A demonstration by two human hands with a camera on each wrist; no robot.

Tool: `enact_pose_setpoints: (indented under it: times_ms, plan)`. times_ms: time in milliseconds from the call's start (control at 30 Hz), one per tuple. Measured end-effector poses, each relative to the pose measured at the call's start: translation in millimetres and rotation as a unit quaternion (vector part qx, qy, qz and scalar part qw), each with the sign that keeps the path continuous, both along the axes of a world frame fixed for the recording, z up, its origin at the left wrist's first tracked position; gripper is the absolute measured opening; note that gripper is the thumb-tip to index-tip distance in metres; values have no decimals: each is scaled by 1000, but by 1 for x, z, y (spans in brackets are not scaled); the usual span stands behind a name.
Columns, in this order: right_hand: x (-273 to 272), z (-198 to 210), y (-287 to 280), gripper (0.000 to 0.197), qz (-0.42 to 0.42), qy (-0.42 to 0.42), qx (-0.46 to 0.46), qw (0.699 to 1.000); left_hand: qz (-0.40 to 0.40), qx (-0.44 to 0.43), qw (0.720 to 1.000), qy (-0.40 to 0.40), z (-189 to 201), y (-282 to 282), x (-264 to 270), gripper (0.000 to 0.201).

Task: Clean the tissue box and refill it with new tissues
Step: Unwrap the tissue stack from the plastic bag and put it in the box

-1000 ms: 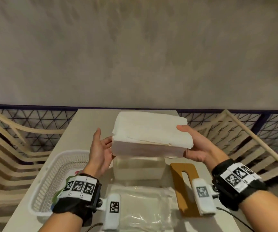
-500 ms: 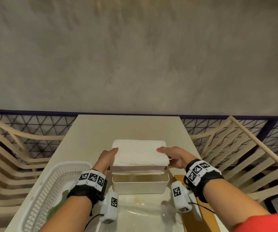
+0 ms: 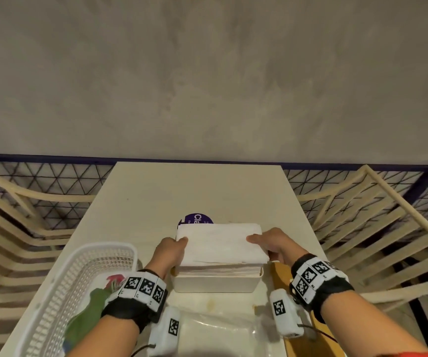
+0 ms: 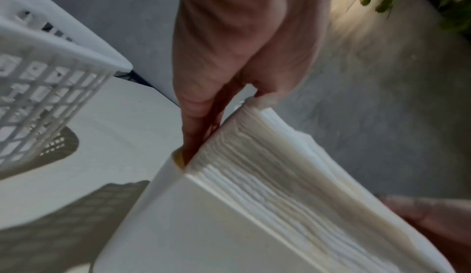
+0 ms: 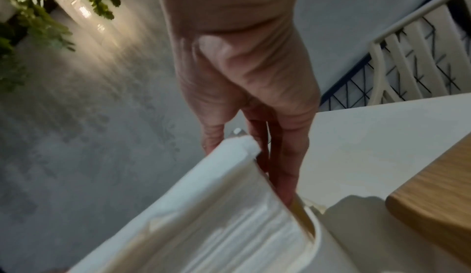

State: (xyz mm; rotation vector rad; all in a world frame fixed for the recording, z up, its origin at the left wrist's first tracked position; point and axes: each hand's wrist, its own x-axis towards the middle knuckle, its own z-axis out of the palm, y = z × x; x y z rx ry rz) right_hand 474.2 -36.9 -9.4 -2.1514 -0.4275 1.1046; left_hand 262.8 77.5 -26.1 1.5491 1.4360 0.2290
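Note:
A thick stack of white tissues sits partly inside the open white tissue box on the table, its upper half above the rim. My left hand grips the stack's left end, thumb on top. In the left wrist view its fingers reach down between the stack and the box wall. My right hand holds the right end the same way. In the right wrist view its fingers slide between the stack and the box.
A white mesh basket with a green cloth stands to the left. A wooden lid lies right of the box. A clear plastic wrapper lies near me. A purple round label shows behind the stack. Chairs flank the table.
Both hands have lowered the tissue stack from above the box down into it, and the stack now rests partly inside.

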Motion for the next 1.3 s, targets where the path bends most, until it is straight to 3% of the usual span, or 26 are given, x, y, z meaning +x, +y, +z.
enact_pose_setpoints:
  times_ms: [167, 300, 367, 467, 533, 633, 733, 833, 900, 933, 1000, 1133, 1300]
  plan:
    - [2, -13, 6, 46, 9, -51, -1, 999, 0, -10, 1000, 16, -7, 0, 6, 37]
    - [0, -27, 4, 30, 42, -106, -4, 993, -19, -3, 999, 43, -14, 3, 7, 28]
    - [-3, -36, 1, 32, 52, -135, 14, 989, -26, 14, 998, 57, -16, 2, 6, 28]
    - [-6, -41, -5, 60, 71, -163, 25, 984, -52, 30, 995, 83, -15, 1, 5, 29]
    - [-1, -38, -5, 66, 103, -210, 5, 972, -57, 59, 994, 72, -9, -1, 3, 33]
    - [7, -21, -4, 41, 185, -308, 19, 933, -77, 178, 981, 20, 0, 0, -2, 46]
    - [0, -12, -6, 21, 292, -335, 54, 894, -179, 202, 963, -11, 2, -3, 2, 32]
    - [-10, -24, -12, 22, 410, -344, 34, 844, -292, 213, 932, 37, -10, -11, 6, 28]
    - [-10, -33, -14, 20, 478, -409, -13, 777, -331, 215, 916, 67, -22, -13, 4, 29]
    - [-8, -36, -13, 19, 490, -438, -28, 753, -340, 222, 910, 87, -28, -11, 3, 26]
    - [-4, -40, -12, 28, 489, -470, -42, 734, -345, 252, 897, 117, -38, -5, 2, 21]
    - [-3, -42, -4, 45, 448, -500, -81, 737, -348, 299, 870, 180, -45, 8, 6, 37]
    - [-3, -42, 5, 52, 407, -488, -83, 768, -330, 363, 843, 222, -44, 15, 17, 37]
